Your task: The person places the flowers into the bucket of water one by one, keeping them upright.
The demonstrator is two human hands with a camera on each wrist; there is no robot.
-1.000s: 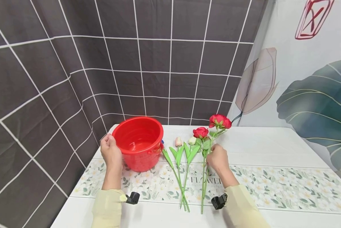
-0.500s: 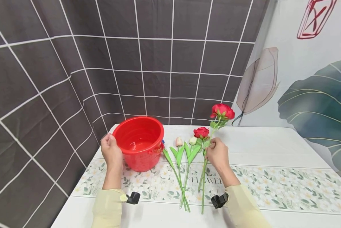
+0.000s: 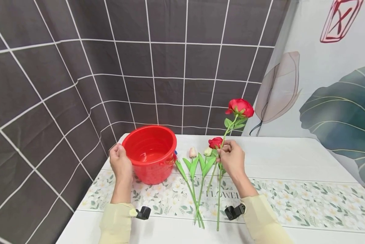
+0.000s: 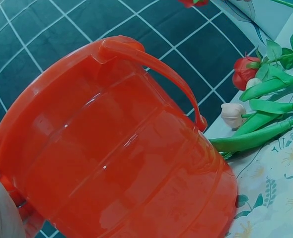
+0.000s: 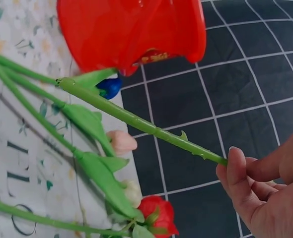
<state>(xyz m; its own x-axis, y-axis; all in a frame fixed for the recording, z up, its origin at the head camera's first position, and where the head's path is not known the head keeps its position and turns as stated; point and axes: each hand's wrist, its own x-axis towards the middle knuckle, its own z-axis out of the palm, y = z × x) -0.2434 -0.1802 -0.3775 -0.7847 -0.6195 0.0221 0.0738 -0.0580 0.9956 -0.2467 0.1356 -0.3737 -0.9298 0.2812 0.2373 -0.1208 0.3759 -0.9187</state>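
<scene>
A red plastic bucket (image 3: 153, 173) stands upright at the left of the table. My left hand (image 3: 120, 166) grips its left rim; part of that hand shows at the edge of the left wrist view. My right hand (image 3: 233, 161) pinches a red rose (image 3: 241, 107) by its green stem, bloom up and tilted right. In the right wrist view the stem's cut end (image 5: 69, 85) points toward the bucket, well away from the fingers. A second red rose (image 3: 215, 142) lies below the right hand. Between bucket and roses lie a pink tulip (image 3: 192, 152), a white tulip (image 3: 208, 151) and a blue tulip (image 5: 109, 88).
The tulip stems (image 3: 198, 214) cross near the table's front. A flower-printed runner (image 3: 295, 203) spans the white table (image 3: 292, 154). Dark cloth with a white grid (image 3: 167, 61) hangs close behind the bucket. Both wrists carry small black cameras.
My right hand has lifted the held rose off the other rose, its bloom rising and its stem's lower end leaving the table's front. The left hand and bucket stay in place.
</scene>
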